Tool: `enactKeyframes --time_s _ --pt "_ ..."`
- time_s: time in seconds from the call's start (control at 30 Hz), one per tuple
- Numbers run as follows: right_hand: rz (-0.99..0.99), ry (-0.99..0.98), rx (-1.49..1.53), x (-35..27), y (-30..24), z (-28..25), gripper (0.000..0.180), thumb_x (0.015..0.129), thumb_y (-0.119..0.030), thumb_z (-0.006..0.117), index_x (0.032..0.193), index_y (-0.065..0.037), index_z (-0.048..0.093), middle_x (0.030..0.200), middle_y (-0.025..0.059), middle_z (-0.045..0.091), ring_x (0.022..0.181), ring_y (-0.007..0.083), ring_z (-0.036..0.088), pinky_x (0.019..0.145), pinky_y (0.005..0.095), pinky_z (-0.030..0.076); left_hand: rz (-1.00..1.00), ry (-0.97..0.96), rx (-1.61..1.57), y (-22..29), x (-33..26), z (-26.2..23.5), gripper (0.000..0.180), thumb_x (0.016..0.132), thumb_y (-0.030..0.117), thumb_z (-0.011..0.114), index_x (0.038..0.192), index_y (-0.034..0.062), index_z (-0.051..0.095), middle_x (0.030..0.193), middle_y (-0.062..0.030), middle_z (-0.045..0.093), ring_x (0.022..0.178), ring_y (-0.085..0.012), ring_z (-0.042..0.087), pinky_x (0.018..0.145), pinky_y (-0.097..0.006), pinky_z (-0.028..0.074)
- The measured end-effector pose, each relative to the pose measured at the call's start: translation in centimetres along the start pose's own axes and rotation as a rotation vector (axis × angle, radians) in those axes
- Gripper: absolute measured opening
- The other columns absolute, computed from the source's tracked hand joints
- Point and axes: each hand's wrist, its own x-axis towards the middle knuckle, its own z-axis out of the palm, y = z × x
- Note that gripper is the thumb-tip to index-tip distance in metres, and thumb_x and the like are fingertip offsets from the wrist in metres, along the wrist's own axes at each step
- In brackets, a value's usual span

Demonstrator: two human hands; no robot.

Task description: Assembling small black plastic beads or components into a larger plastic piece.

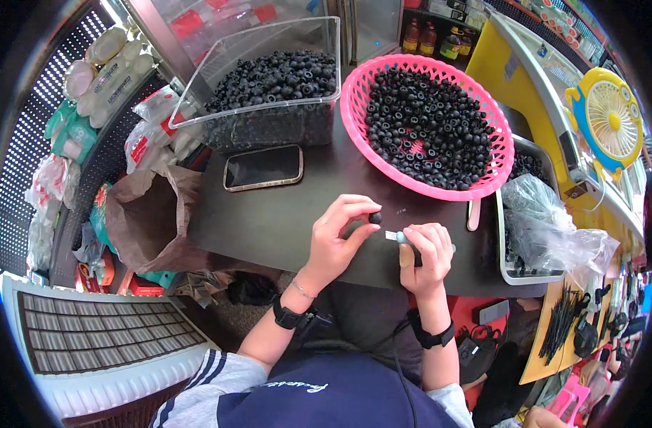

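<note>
Over the dark table [269, 221], my left hand [338, 235] pinches a small round black piece [375, 217] between thumb and fingertips. Close by on the right, my right hand [424, 257] is closed around a small light-blue cutter knife [402, 237]. Its short blade [391, 235] points left toward the black piece, a small gap apart from it. A beige wrap covers part of my right thumb. Beyond my hands, a pink plastic basket [418, 187] holds many black round pieces with holes. A clear plastic bin [269, 127] at the far left is heaped with similar black pieces.
A smartphone [264, 168] lies before the clear bin. Right of the basket are a flat stick [473, 215] and a white tray [502, 246] with a clear plastic bag [547, 221] on it. A brown bag [147, 221] stands open at left; a fan [612, 118] is at far right.
</note>
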Motion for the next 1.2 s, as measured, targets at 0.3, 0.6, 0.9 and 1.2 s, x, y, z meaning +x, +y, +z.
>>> enactKeyframes --time_s 0.3,0.6,0.9,1.2 --pt "0.004 -0.018 -0.024 0.13 -0.1 0.17 0.026 0.071 -0.006 0.07 0.096 -0.003 0.063 0.083 0.0093 0.062 0.068 0.026 0.06 0.06 0.036 0.045 0.058 -0.107 -0.011 -0.23 -0.22 -0.37 0.023 0.082 -0.007 0.066 0.105 -0.0032 0.062 0.11 -0.0166 0.059 0.097 -0.0235 0.063 0.087 -0.034 0.055" --pt "0.001 -0.021 -0.058 0.12 -0.12 0.17 0.027 0.069 -0.007 0.071 0.095 -0.003 0.065 0.084 0.0089 0.062 0.068 0.0259 0.06 0.06 0.0355 0.045 0.062 -0.128 0.068 0.34 0.14 -0.26 0.024 0.08 -0.008 0.067 0.103 -0.0015 0.065 0.108 -0.0149 0.062 0.097 -0.0209 0.064 0.08 -0.029 0.057" --pt "-0.017 -0.032 -0.075 -0.08 -0.13 0.17 0.03 0.067 -0.006 0.073 0.096 -0.004 0.067 0.085 0.0085 0.063 0.07 0.0256 0.061 0.062 0.0352 0.046 0.089 -0.113 0.079 0.61 0.35 -0.27 0.027 0.075 -0.002 0.075 0.102 -0.0007 0.068 0.105 -0.0159 0.067 0.092 -0.0201 0.065 0.072 -0.027 0.055" --pt "-0.038 -0.046 -0.069 -0.09 -0.05 0.28 0.035 0.066 -0.006 0.075 0.1 -0.005 0.067 0.086 0.0085 0.063 0.069 0.0253 0.061 0.062 0.0347 0.046 0.096 -0.065 0.111 0.0 0.08 -0.4 0.026 0.072 -0.001 0.078 0.097 -0.0012 0.069 0.095 -0.0144 0.07 0.08 -0.0177 0.066 0.062 -0.025 0.053"
